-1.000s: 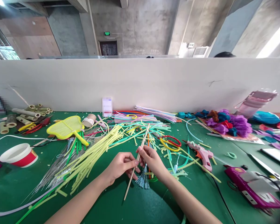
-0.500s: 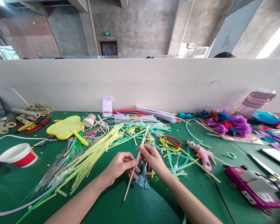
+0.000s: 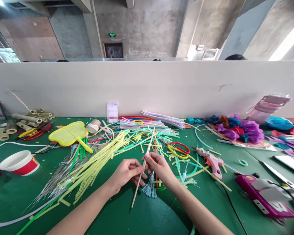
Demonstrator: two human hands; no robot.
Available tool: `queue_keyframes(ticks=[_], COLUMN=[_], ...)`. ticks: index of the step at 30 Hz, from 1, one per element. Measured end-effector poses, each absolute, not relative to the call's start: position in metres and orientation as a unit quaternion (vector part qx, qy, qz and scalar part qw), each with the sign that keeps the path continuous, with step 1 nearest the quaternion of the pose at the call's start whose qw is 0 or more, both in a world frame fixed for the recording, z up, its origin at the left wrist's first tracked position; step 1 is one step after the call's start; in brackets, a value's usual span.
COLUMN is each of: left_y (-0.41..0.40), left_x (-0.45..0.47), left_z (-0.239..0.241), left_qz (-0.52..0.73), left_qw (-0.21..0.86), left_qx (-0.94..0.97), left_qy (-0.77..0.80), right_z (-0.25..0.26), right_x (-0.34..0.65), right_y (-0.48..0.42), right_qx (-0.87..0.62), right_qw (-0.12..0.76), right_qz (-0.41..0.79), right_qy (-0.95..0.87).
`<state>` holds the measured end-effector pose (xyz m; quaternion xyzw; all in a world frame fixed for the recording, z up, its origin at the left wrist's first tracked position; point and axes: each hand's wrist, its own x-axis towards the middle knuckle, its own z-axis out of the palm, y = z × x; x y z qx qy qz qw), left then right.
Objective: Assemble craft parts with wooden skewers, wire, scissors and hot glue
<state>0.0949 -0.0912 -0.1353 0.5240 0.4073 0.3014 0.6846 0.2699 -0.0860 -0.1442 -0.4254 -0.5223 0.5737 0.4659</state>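
Between my two hands a thin wooden stick (image 3: 136, 192) slants from lower left to upper right, above the green table. My left hand (image 3: 129, 173) pinches it near its middle with thumb and fingers. Just above that, my right hand (image 3: 156, 164) grips the same stick. Below my right hand hangs or lies a light-blue tassel (image 3: 150, 187), partly covered by the fingers. Yellow-green strips (image 3: 100, 160) lie left of my hands. Scissors with red and yellow handles (image 3: 178, 150) and a pink glue gun (image 3: 212, 161) lie to the right.
At the left stand a paper cup (image 3: 19, 163) and a yellow fan (image 3: 70, 133), with bamboo pieces (image 3: 30, 120) behind. A magenta power strip (image 3: 264, 199), a knife-like blade (image 3: 279, 174) and purple petals (image 3: 252, 130) occupy the right. A white partition (image 3: 147, 88) closes off the back.
The stick has turned slightly, its upper end shifting a little left and its lower end a little right and up. Both hands keep nearly the same place.
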Motion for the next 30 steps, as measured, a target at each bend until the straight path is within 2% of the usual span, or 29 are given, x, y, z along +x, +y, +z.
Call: queue_keyframes(ticks=[18, 30], left_y=[-0.0909, -0.0934], left_x=[0.0953, 0.0949], left_z=[-0.1333, -0.1357], left_qz=[0.289, 0.218], left_qw=[0.694, 0.731], left_qx=[0.516, 0.530], left_qy=[0.410, 0.371], right_z=[-0.1439, -0.1426], right_x=[0.2718, 0.2780], right_y=[-0.0839, -0.0818], right_qx=[-0.436, -0.439], right_qw=[0.481, 0.519], right_qz=[0.556, 0.546], right_qy=[-0.520, -0.490])
